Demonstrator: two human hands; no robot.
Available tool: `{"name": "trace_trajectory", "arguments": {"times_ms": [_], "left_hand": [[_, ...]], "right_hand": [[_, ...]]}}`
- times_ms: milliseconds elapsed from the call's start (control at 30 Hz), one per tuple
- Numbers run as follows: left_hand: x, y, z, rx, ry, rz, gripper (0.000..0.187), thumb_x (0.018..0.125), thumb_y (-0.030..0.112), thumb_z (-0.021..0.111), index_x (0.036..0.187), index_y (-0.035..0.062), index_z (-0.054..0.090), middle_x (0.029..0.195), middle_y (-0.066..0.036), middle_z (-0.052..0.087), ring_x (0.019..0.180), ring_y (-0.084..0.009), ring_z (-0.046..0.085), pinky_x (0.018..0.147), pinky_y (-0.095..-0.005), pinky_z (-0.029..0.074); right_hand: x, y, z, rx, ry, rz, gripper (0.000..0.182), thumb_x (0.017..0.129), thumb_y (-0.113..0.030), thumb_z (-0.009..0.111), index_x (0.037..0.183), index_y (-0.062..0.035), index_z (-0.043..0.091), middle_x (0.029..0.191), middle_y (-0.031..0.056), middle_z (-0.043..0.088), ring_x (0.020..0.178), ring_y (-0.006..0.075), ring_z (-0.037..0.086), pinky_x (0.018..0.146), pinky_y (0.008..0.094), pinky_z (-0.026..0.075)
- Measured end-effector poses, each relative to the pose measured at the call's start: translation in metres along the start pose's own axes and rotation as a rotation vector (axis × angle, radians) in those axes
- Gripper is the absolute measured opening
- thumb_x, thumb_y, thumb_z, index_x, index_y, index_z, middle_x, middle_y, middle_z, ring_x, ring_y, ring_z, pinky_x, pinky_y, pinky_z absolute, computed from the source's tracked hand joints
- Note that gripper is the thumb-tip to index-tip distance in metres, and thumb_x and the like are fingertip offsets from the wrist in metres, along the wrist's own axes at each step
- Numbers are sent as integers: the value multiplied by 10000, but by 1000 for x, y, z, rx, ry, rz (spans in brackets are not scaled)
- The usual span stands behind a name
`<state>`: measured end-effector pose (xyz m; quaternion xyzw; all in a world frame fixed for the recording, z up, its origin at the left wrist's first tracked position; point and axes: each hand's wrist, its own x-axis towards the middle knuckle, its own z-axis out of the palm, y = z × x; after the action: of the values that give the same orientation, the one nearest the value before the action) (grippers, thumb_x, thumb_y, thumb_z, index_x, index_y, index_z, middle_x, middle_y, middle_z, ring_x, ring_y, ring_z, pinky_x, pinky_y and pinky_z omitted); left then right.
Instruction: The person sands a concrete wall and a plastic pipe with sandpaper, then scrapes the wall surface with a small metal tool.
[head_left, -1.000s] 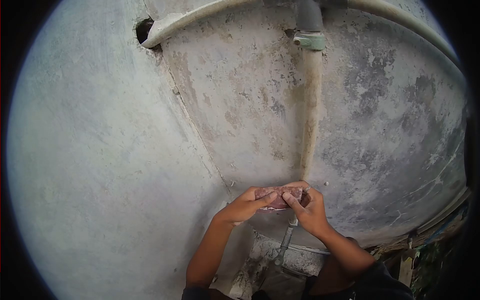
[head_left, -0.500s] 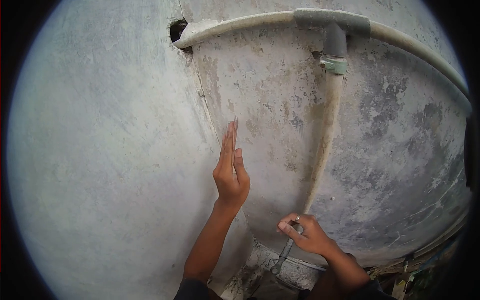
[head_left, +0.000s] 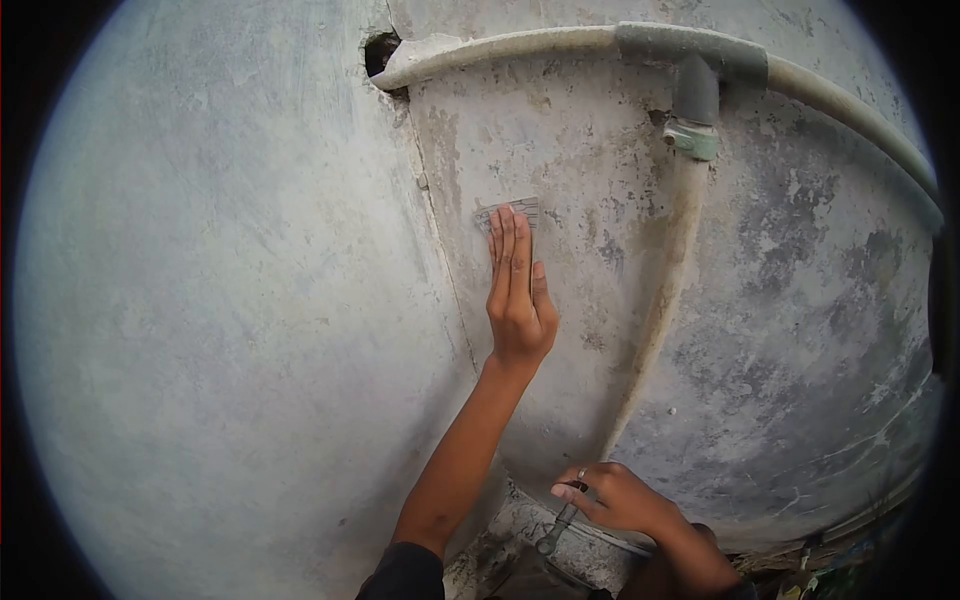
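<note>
Right hand point(head_left: 625, 497) is curled beside the lower pipe point(head_left: 648, 345); its grip contents cannot be told. Printed sheet point(head_left: 531, 208) is held against the wall point(head_left: 560, 260) by left hand point(head_left: 522, 325), grip flattened (thumb apart). Mottling is seen beyond; surface work is judged incomplete.

On my feed I can read no word, number, brand or sign. The thin grey flat sheet point(head_left: 531, 207) under the fingers of the bare left hand point(head_left: 517, 310) carries dark, line-like marks on its visible face, too small and blurred for me to make out.
</note>
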<state>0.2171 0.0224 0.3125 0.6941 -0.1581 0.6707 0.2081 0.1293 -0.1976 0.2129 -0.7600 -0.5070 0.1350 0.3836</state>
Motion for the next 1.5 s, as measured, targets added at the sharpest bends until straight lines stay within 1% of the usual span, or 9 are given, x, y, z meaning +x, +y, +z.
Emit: {"name": "trace_trajectory", "arguments": {"times_ms": [100, 267, 500, 600, 667, 933, 1133, 1333, 1500], "left_hand": [[-12, 11, -8, -27, -43, -86, 415, 1031, 26, 368, 1401, -152, 429, 1478, -326, 413, 1416, -473, 341, 1168, -528, 310], [-65, -2, -3, -16, -70, 29, 408, 1028, 15, 369, 1398, -143, 439, 1459, -318, 444, 1404, -455, 371, 1163, -520, 325], [-16, 2, -4, -61, -14, 14, 394, 1022, 3, 377, 1380, -140, 463, 1437, -313, 473, 1379, -456, 411, 1150, -513, 351], [-54, 12, -9, -146, -50, -70, 389, 1015, -16, 386, 1375, -137, 469, 1433, -307, 481, 1381, -454, 409, 1148, -511, 357], [-75, 7, -9, -89, -73, -34, 401, 1003, -40, 393, 1389, -119, 467, 1446, -291, 476, 1387, -432, 413, 1146, -515, 363], [3, 10, 2, -37, 86, -44, 414, 1002, -50, 393, 1409, -104, 446, 1452, -274, 476, 1397, -424, 388, 1165, -479, 349], [-74, 15, -9, -49, -66, -79, 395, 1011, -40, 390, 1393, -107, 464, 1432, -276, 496, 1388, -425, 403, 1163, -477, 353], [17, 9, 0, -18, 102, -79, 396, 1012, -28, 405, 1398, -86, 475, 1427, -268, 506, 1382, -404, 419, 1144, -464, 384], [-17, 13, -5, -2, 30, -97, 395, 1004, -41, 407, 1389, -82, 490, 1412, -268, 521, 1364, -403, 444, 1133, -466, 398]], "right_hand": [[3, -9, -3, -5, 1, -14, 377, 1009, -335, 572, 1040, 21, 693, 936, 201, 711, 822, 360, 699, 769, 423, 550], [4, -8, 8, -60, -3, -65, 373, 1013, -337, 563, 1054, 9, 695, 958, 197, 714, 811, 360, 697, 761, 422, 557], [-2, -8, 19, -66, -105, -6, 378, 1014, -348, 558, 1071, 1, 693, 991, 184, 716, 818, 359, 698, 765, 422, 558], [2, -5, 22, -58, -76, -35, 379, 1014, -345, 559, 1063, 6, 693, 984, 188, 714, 821, 359, 697, 767, 426, 558], [5, 0, 26, -69, -36, -45, 379, 1013, -344, 559, 1053, 9, 693, 978, 189, 713, 824, 362, 696, 771, 431, 556], [-1, -3, 40, -104, -101, -96, 318, 1004, -305, 583, 986, -8, 695, 941, 135, 705, 823, 322, 698, 749, 411, 558], [-5, -1, 42, -113, -82, -158, 289, 991, -289, 606, 969, -15, 695, 939, 118, 698, 814, 316, 691, 730, 400, 556], [-1, -11, 51, -68, -46, -253, 267, 988, -270, 610, 969, -16, 688, 941, 109, 689, 803, 307, 688, 713, 395, 558], [-2, -7, 54, -40, -71, -274, 260, 987, -264, 610, 960, -16, 684, 930, 109, 683, 805, 304, 690, 713, 394, 560]]}}
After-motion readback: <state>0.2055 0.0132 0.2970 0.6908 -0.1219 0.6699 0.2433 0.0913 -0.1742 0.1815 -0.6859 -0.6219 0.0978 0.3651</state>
